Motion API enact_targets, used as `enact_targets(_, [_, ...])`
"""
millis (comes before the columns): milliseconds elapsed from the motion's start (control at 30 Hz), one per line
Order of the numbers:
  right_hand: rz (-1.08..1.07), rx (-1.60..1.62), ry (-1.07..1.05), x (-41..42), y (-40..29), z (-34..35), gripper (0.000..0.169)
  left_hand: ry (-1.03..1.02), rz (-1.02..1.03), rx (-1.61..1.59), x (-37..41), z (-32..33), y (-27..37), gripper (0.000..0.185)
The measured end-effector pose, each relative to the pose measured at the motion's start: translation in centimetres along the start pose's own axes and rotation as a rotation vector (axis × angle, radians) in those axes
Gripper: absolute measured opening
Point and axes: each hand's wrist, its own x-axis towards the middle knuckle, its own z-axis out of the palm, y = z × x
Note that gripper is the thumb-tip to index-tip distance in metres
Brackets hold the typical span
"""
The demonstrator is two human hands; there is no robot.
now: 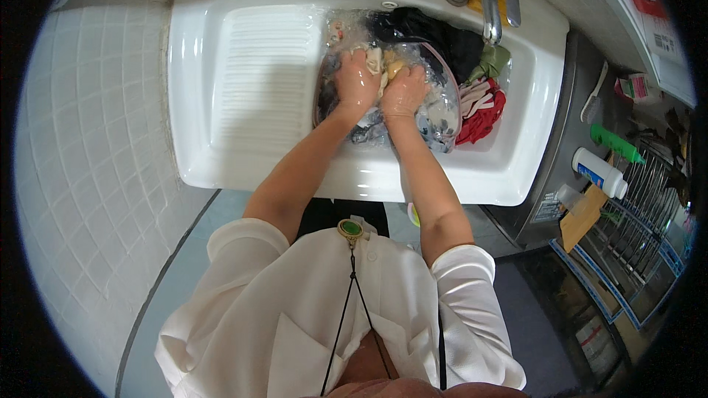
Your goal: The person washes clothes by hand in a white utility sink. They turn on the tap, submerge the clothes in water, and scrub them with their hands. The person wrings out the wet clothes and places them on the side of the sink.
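Both my hands are working in a clear basin (458,116) with a pinkish rim, set inside a white ceramic laundry sink (359,182). My left hand (357,82) grips a cream cloth (374,59), its fingers curled over the fabric. Close beside it, my right hand (406,93) bends its fingers over wet cloth next to a yellowish item (394,69), which may be fabric or soap. Grey-blue and white patterned fabric (370,131) lies wet in the basin under my wrists. Splashing water blurs some of the contents.
Black cloth (442,38), green cloth (491,62) and red cloth (482,121) lie around the basin. A ribbed washboard (265,55) forms the sink's left side. The metal faucet (490,5) overhangs the back right. Right of the sink are a brush (594,94), green bottle (615,142) and white bottle (597,171).
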Motion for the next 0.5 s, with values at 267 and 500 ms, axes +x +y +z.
enact_targets(267, [-0.055,-0.145,-0.071,0.5,1.7,1.7,0.028,0.087,0.262,0.011,0.7,6.8,-4.5,0.042])
enact_targets(500, [0.175,0.600,-0.018,1.0,0.6,-2.4,0.034,-0.067,-0.097,-0.456,1.3,2.9,-1.2,0.025])
